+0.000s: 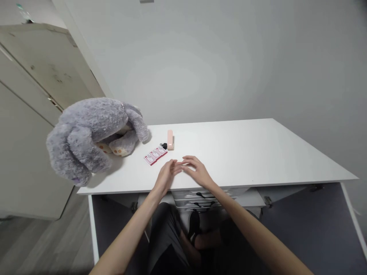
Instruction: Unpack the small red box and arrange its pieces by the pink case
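**Loosely, the left hand (166, 176) and the right hand (200, 175) are meeting over the desk (258, 152)**

Near the front edge, the fingers of both hands are bending gently inward and touching around their tips. On each hand they are standing slightly parted, in a relaxed curve; whether the hands are resting on the surface or hovering just above it, I cannot tell.

Just beyond the left hand, three white-and-red boxes (155, 155) are lying side by side in a slanting row, their printed faces turning upward. A pale pink stapler (170, 139) is lying beside the far right end of that row, its length pointing toward the wall (186, 68). Between the two, a small black object (163, 146) is sitting, too small to make out.

At the desk's left end, a big grey plush toy (94, 114) is slumping forward, showing orange dots on its soles. Below the desktop, drawers (185, 195) with black handles are facing the person, while a left cabinet door (114, 221) and a right cabinet door (309, 221) are standing open. A dark shoe (194, 221) is showing between them.
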Demonstrator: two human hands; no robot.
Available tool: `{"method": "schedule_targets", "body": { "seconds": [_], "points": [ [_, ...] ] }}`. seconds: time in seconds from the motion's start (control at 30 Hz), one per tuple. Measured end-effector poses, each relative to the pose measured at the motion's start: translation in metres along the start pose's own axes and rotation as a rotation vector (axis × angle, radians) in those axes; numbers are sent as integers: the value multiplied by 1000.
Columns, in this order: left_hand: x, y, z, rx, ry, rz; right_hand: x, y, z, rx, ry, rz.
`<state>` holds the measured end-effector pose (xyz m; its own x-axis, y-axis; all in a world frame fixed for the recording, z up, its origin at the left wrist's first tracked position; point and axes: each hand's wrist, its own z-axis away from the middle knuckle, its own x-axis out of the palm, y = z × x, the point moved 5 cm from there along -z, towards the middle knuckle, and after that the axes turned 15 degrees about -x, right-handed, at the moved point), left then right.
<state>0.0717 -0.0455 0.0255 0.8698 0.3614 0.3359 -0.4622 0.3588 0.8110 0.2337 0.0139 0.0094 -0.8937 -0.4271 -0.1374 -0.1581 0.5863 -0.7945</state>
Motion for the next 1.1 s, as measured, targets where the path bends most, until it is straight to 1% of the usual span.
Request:
{"method": "schedule_targets", "body": {
  "seconds": [0.03, 0.13, 0.17, 0.2, 0.23, 0.27, 0.37, 0.43, 0.53, 0.63, 0.73, 0.93, 1.03, 1.1],
  "points": [
    [-11, 9, 2, 149, 86, -162, -9, 1, 2, 28, 27, -16],
    [-47, 42, 10, 603, 416, -640, -36, 8, 13, 120, 67, -38],
    [-59, 51, 11, 706, 495, -766, -43, 10, 16, 152, 77, -44],
    [-70, 58, 9, 762, 550, -876, -49, 12, 19, 185, 89, -56],
    [-80, 64, 5, 775, 586, -969, -53, 14, 22, 213, 104, -70],
    [-90, 68, 0, 758, 607, -1036, -55, 15, 24, 235, 116, -85],
    [-110, 70, -12, 666, 579, -1128, -54, 14, 25, 253, 114, -91],
    [-116, 67, -13, 638, 549, -1119, -50, 12, 24, 246, 92, -73],
    [-117, 59, -5, 656, 530, -1052, -48, 10, 24, 254, 81, -80],
    [-111, 50, 4, 664, 538, -967, -49, 8, 24, 260, 74, -105],
    [-93, 43, 8, 680, 487, -926, -50, 6, 22, 253, 46, -124],
    [-30, 27, -1, 785, 248, -991, -52, -3, 16, 156, -11, -154],
    [-1, 15, -6, 819, 170, -1011, -52, -5, 13, 138, -22, -181],
    [15, 8, -7, 832, 131, -1006, -51, -5, 12, 152, -33, -203]
  ]
}}
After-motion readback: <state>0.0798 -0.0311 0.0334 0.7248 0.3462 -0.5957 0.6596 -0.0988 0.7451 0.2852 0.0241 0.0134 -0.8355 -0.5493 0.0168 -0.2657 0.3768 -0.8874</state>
